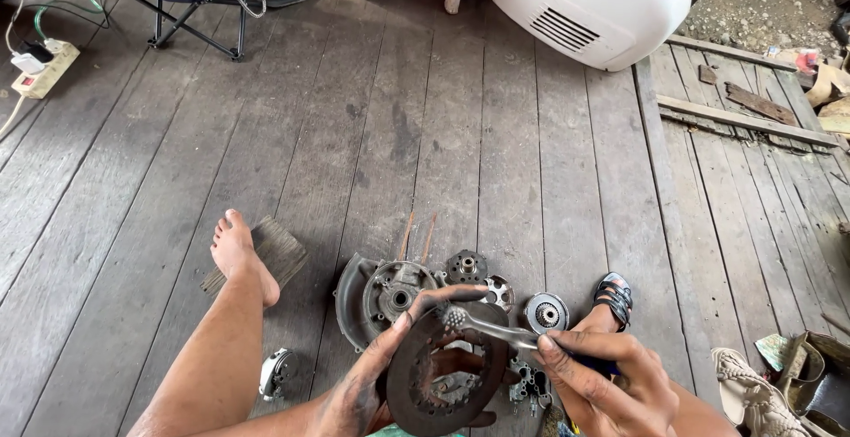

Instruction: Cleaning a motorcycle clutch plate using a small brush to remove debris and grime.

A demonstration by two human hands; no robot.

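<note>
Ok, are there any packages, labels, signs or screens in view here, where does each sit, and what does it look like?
No packages, signs or screens show.
Nearest to one: crumpled pale and pink paper scraps at the upper right edge by loose boards; any print is too small to tell.
White rounded plastic cover with vent slits, top centre on the grey plank floor: no label visible.

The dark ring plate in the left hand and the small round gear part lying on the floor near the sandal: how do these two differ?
The ring plate is held upright in the left hand, while the round gear part lies flat on the plank floor. The ring plate looks larger, dark and rusty, with a wide open middle; the gear part is smaller, brighter metal, with a filled middle. The right hand holds a toothbrush against the ring plate only. Both are round metal parts.
</note>
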